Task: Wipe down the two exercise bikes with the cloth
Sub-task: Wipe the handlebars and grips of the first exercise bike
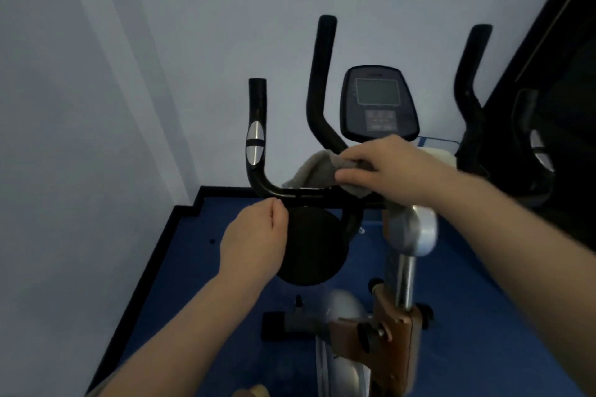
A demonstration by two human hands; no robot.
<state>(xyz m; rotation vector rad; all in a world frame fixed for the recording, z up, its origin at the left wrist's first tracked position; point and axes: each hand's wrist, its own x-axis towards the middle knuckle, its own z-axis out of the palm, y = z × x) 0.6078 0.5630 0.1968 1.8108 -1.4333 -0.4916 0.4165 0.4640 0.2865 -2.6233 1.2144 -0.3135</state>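
Fingers (350,156) of the right hand (396,171) curl over a bunched grey cloth (317,171), pinching it against the thumb where the black handlebar (290,193) meets the centre post of the near exercise bike (403,267). The left hand (254,242) hangs just below the bar's left stretch, its fingers loosely curled with the thumb tip meeting the forefinger; they seem to hold nothing, though a thin pinch on something small cannot be ruled out.

From the head view, the cloth looks soft, limp and light, a thick knit or towelling that folds wherever it is squeezed, so a broad wad in the palm probably serves better than a fingertip pinch. The bar is a rigid, smooth, glossy tube bent up at its left end, with two brushed-metal sensor plates (255,147) set in the upright. Such a tube would likely be slick, and wrapping the cloth round it should clean more than dabbing.

Farther off stands a grey console (379,103) with a flat screen, a part that probably wants a light touch. Two tall black grips (321,74) rise beside it. Below are a round black disc (309,245), a chrome post, and blue flooring (193,267) with a black border. A dark frame at the far right may be the second bike; it is too dim to tell.
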